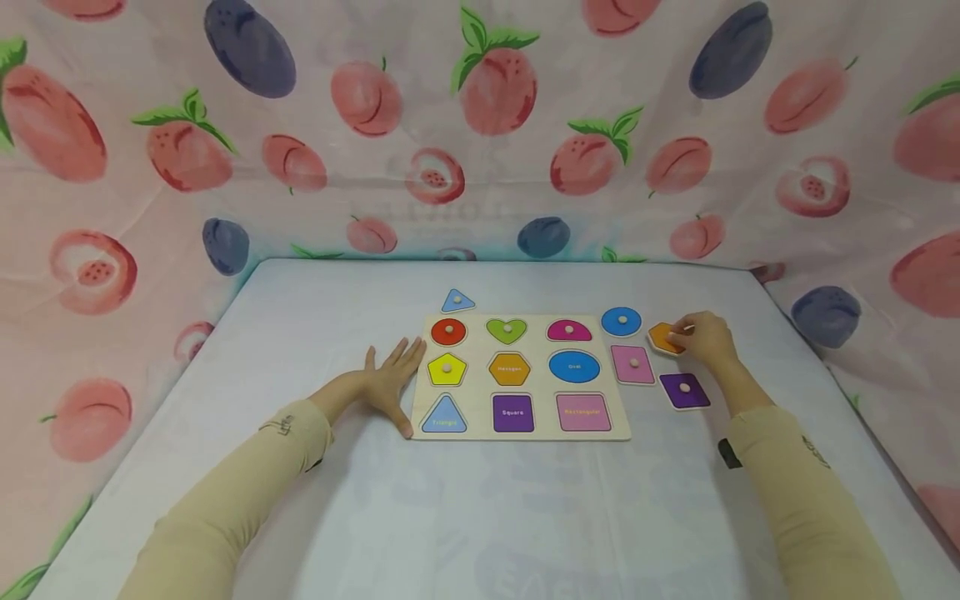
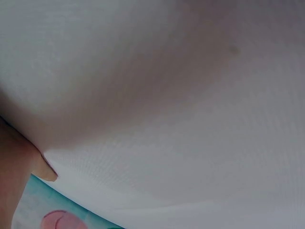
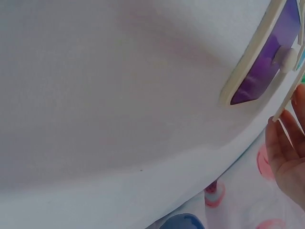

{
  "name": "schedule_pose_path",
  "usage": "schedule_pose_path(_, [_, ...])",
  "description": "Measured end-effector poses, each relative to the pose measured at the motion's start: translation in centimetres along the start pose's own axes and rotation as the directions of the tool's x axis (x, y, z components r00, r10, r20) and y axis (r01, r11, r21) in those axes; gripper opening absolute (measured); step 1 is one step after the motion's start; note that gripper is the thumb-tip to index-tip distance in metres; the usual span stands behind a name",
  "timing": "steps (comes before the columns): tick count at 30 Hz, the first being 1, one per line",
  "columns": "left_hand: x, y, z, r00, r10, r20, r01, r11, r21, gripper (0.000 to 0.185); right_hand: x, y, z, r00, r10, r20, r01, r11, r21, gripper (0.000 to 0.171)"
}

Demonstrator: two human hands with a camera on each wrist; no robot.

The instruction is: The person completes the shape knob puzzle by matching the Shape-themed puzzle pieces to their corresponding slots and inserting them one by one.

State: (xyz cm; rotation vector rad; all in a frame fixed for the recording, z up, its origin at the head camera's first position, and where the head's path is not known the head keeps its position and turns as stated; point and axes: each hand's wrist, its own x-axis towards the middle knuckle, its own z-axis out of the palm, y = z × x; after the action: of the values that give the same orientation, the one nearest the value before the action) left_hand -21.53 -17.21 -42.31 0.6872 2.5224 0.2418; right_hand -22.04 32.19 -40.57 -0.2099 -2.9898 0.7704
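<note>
Orange hexagon piece (image 1: 663,337) in right hand (image 1: 706,338), beside puzzle board (image 1: 615,427).

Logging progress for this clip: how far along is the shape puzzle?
Done: four pieces sit in the board, namely red circle, green heart, magenta semicircle and yellow pentagon. In hand: the right hand grips the orange hexagon piece; the left hand steadies the board. Left: blue triangle, blue circle, pink rectangle, purple square.
</note>
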Motion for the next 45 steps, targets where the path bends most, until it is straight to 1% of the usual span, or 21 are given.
schedule_pose_path(7, [0.1, -0.2, 0.2, 1.000, 0.000, 0.008, 0.000, 1.000, -0.007, 0.141, -0.5, -0.8, 0.1, 1.000, -0.001, 0.013, 0.001, 1.000, 0.020, 0.031])
schedule_pose_path(13, [-0.1, -0.2, 0.2, 1.000, 0.005, 0.000, -0.005, 1.000, -0.015, 0.141, -0.5, -1.2, 0.2, 0.999, -0.039, 0.019, 0.038, 0.998, 0.044, 0.030])
schedule_pose_path(19, [-0.1, -0.1, 0.1, 1.000, 0.006, 0.001, -0.006, 1.000, -0.030, 0.141, -0.5, -1.7, 0.2, 0.997, -0.079, 0.016, 0.078, 0.997, 0.025, 0.032])
schedule_pose_path(27, [0.2, -0.3, 0.1, 1.000, 0.000, 0.011, 0.000, 1.000, -0.007, 0.141, -0.9, -2.6, 0.8, 0.991, -0.129, 0.022, 0.128, 0.991, 0.024, 0.032])
schedule_pose_path(30, [0.3, -0.3, 0.2, 1.000, -0.010, 0.018, 0.010, 1.000, 0.004, 0.140, -1.2, -2.9, 1.0, 0.988, -0.156, 0.023, 0.155, 0.987, 0.030, 0.031])
schedule_pose_path(38, [0.5, -0.3, 0.2, 1.000, -0.005, 0.012, 0.005, 1.000, 0.005, 0.140, -1.4, -3.6, 1.3, 0.979, -0.203, 0.026, 0.203, 0.979, 0.030, 0.026])
schedule_pose_path(45, [0.4, -0.3, 0.1, 1.000, -0.010, 0.013, 0.010, 1.000, -0.003, 0.141, -1.8, -4.8, 1.8, 0.974, -0.214, 0.075, 0.211, 0.976, 0.046, 0.026])
